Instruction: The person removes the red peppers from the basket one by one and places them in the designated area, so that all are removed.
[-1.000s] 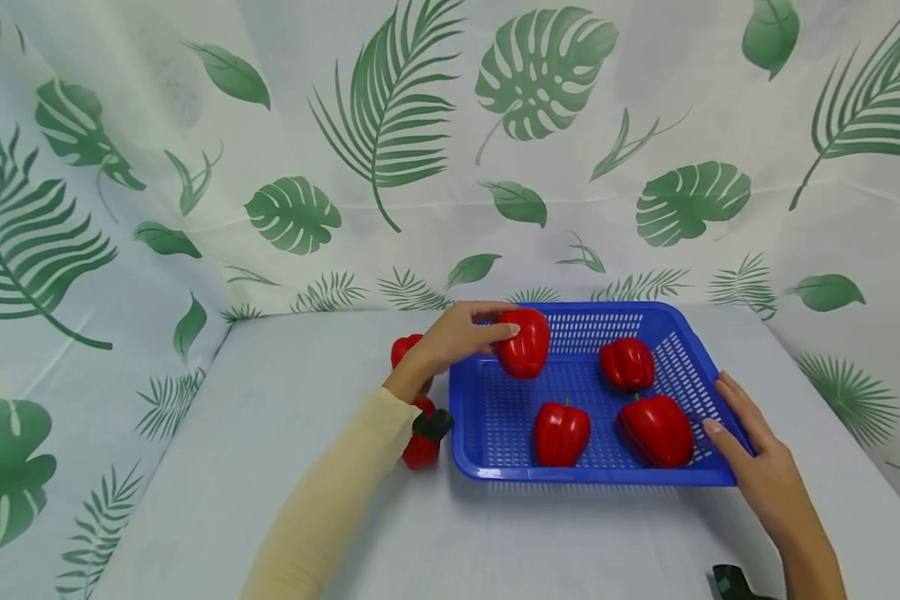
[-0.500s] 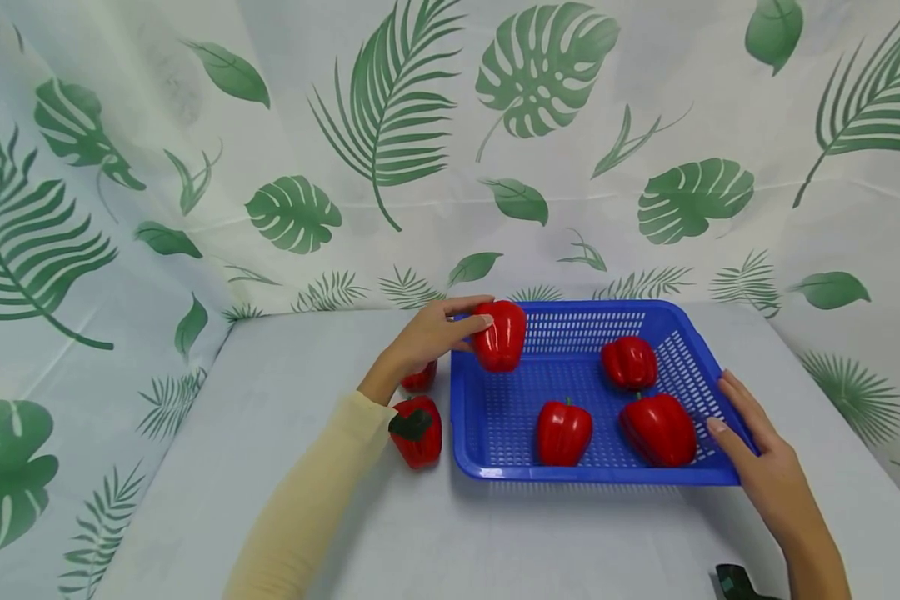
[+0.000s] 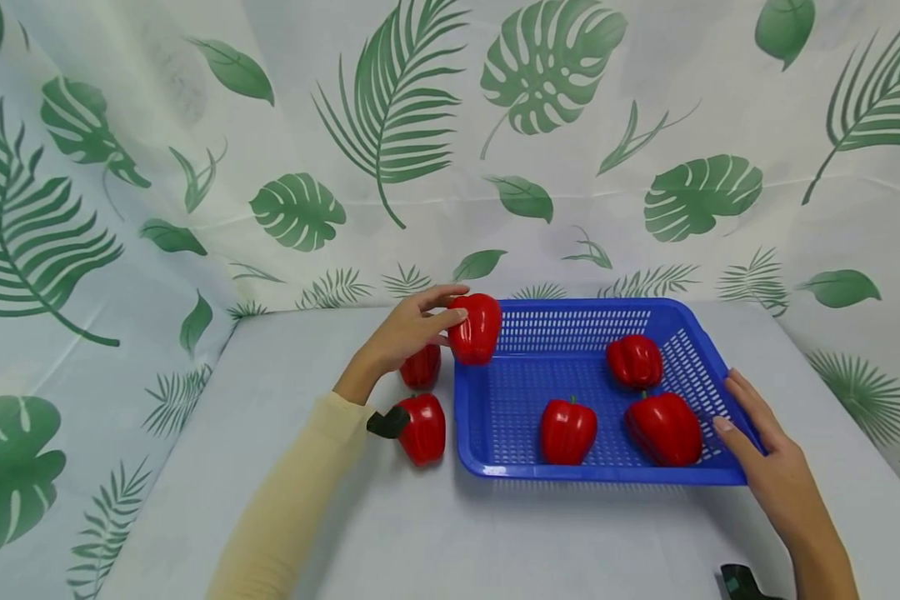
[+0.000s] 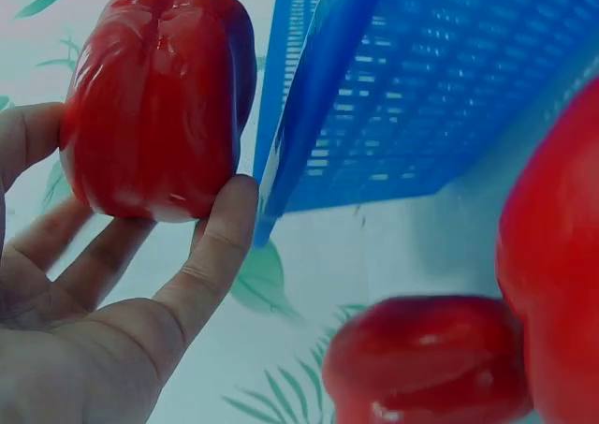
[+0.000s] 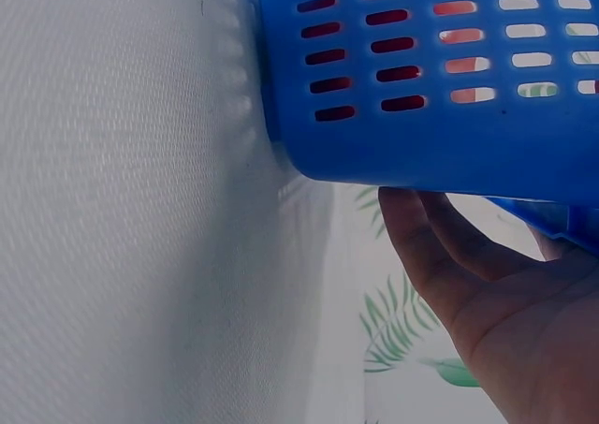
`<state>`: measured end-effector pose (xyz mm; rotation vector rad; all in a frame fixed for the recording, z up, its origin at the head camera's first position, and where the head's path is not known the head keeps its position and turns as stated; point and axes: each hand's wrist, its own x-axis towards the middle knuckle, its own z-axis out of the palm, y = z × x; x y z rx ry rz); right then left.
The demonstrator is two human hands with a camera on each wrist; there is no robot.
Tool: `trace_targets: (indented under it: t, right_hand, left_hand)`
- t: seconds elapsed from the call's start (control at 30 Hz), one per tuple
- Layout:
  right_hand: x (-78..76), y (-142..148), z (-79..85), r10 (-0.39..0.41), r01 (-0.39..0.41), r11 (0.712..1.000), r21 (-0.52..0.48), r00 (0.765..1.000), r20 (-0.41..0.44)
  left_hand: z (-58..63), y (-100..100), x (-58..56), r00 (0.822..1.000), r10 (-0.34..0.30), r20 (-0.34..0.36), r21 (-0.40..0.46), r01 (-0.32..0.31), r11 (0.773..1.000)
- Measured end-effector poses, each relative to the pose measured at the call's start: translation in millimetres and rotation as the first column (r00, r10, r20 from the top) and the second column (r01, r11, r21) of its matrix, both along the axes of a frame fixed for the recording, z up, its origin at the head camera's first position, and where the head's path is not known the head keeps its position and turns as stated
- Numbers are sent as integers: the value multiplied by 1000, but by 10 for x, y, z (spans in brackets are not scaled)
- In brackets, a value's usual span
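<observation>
My left hand (image 3: pixel 408 329) holds a glossy red bell pepper (image 3: pixel 476 329) between thumb and fingers. In the head view it is over the left rim of a blue plastic basket (image 3: pixel 495 468); in the left wrist view the pepper (image 4: pixel 154 106) shows beside the basket wall. Inside the basket stand a front pepper (image 3: pixel 567 433), a large right pepper (image 3: pixel 663 430) and a back pepper (image 3: pixel 634 362). With the thumb over the rim and the fingers outside, my right hand (image 3: pixel 780 467) grips the basket's right side. The right wrist view has those fingers (image 5: pixel 421 246) under the rim.
Two more red bell peppers lie left of the basket on the white table: a rear one (image 3: pixel 422 367) partly behind the left hand and a front one (image 3: pixel 423 430). A leaf-print curtain (image 3: pixel 420 167) hangs behind the table. Dark straps show at both wrists.
The left hand has moved left with the bell pepper, from over the basket's inside to its left rim. The right hand stays on the basket, and the peppers in it keep their places.
</observation>
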<state>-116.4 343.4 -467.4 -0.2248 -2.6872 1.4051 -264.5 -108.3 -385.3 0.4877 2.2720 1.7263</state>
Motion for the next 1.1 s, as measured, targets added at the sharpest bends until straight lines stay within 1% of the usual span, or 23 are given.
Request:
trace_targets:
  t: [0.13, 0.27, 0.37, 0.57, 0.8, 1.1]
  right_hand:
    - [-2, -3, -9, 1, -1, 1000, -2, 1000, 5]
    - [-5, -7, -20, 2, -2, 1000, 0, 1000, 7]
    - [-9, -11, -24, 1, -1, 1000, 3, 1000, 7]
    - [-15, -16, -34, 1, -1, 1000, 2, 1000, 0]
    - [-25, -25, -35, 7, -7, 1000, -1, 1000, -4]
    - [-11, 1, -8, 8, -8, 1000, 5, 1000, -4]
  left_hand:
    - [-15, -100, 9, 999, 47, 14, 25, -48, 999]
    - [-40, -222, 19, 996, 87, 6, 8, -87, 996]
    - [-60, -319, 25, 995, 103, 0, 4, -103, 995]
    - [-88, -492, 36, 989, 146, 11, 10, -146, 989]
    - [-139, -689, 66, 975, 214, 53, 30, -216, 976]
    - [-270, -901, 136, 956, 277, 92, 47, -282, 958]
